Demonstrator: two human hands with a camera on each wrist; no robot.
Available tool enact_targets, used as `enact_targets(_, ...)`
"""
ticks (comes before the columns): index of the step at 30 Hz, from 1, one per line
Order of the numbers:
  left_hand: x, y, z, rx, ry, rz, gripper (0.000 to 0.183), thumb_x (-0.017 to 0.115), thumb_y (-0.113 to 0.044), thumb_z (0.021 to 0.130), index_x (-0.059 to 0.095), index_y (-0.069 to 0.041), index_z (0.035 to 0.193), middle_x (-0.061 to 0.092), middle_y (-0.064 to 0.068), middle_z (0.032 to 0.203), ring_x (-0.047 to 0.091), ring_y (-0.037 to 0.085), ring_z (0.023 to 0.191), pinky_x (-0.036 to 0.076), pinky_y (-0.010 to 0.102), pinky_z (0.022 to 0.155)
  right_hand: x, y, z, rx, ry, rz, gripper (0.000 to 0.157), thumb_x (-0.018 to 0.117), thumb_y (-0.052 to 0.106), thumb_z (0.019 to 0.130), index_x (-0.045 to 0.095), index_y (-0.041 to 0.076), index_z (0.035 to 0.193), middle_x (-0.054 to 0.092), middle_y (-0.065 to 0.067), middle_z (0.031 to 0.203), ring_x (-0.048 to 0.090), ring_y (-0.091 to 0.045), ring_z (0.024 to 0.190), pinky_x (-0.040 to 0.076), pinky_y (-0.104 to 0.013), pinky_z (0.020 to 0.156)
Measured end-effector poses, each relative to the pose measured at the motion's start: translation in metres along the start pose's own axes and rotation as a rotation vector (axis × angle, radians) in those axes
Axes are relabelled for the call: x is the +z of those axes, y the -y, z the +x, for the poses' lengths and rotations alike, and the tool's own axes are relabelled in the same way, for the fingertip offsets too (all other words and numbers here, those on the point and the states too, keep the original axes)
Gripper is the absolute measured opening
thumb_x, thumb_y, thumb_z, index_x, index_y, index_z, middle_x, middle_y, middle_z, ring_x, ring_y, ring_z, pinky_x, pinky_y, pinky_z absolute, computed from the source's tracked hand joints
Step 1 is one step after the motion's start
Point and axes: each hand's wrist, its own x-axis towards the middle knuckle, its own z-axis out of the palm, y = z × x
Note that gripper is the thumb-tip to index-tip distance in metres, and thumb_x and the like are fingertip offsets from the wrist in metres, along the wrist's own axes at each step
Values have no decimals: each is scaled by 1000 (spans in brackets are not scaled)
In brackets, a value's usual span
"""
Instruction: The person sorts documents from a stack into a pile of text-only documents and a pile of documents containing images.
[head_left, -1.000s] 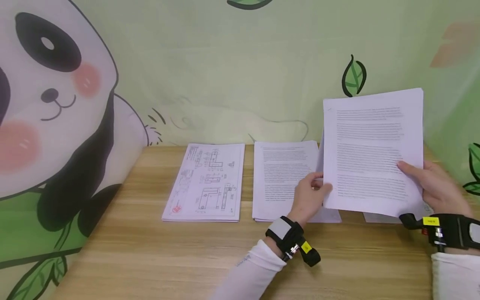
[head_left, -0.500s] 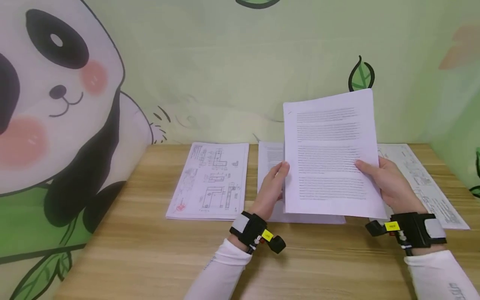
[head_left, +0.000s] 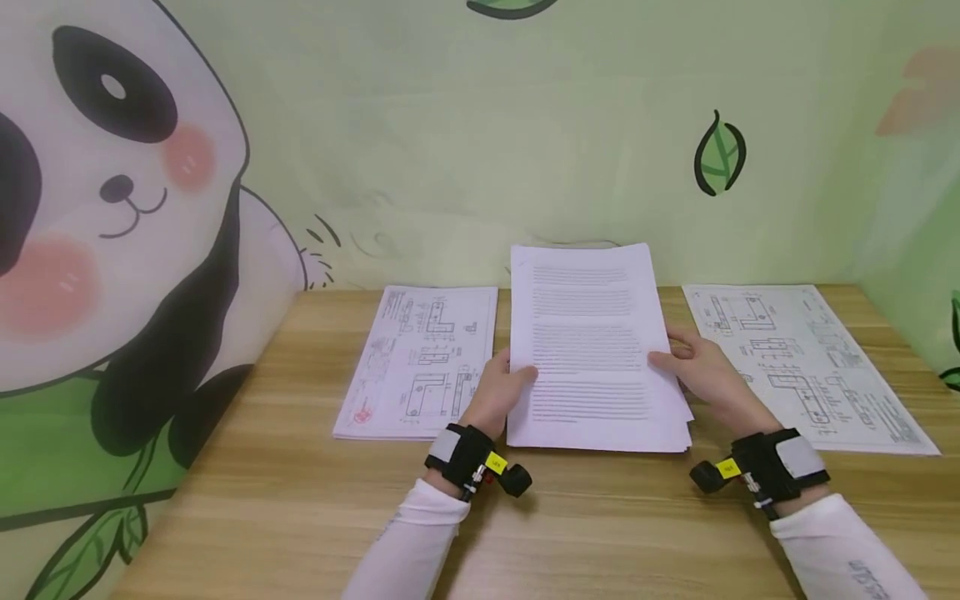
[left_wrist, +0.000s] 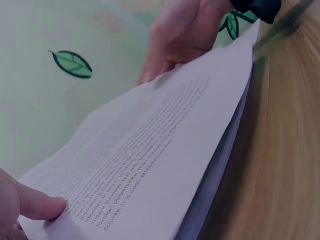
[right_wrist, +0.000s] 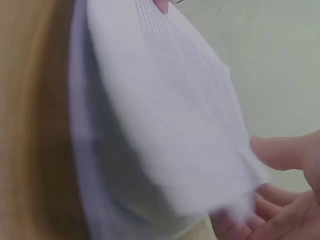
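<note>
Both hands hold a sheaf of printed text sheets (head_left: pixel 585 346) low over the middle paper pile, which it mostly covers in the head view. My left hand (head_left: pixel 493 393) pinches its left edge, thumb on the front page. On the opposite edge, my right hand (head_left: pixel 701 371) has its thumb in front and fingers behind. The right wrist view shows the sheaf's lower part (right_wrist: pixel 165 135) bowed above the paper beneath, with the right hand (right_wrist: pixel 287 192) at its edge. In the left wrist view a gap shows under the printed page (left_wrist: pixel 200 130).
A stack of technical drawings (head_left: pixel 420 367) with a red stamp lies to the left. Another drawing sheet (head_left: pixel 806 367) lies to the right. All rest on a wooden table (head_left: pixel 600 525) before a green backdrop (head_left: pixel 420 125) with a panda and leaves.
The sheaf has moved left and down from the right side, onto the middle pile's position. Both hands went with it, uncovering the right drawing sheet.
</note>
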Motion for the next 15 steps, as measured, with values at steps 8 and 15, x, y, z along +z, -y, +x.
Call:
enact_targets(8,-8,11,12,-47,-28,34,38,57,-16,89,53,-9,126,63,12,110,59,18,84,47,29,74,11,-9,6,27,2,-118,68,57,22,91,23,3,147,46,-29,133,56,-33,104,49,-27,76)
enact_targets(15,-6,5,12,-33,-63,65,43,55,-20,90,50,-9,132,60,12,120,59,21,95,49,36,86,12,-13,6,46,-23,-113,63,53,21,92,27,0,145,46,-28,136,55,-35,109,51,-38,84)
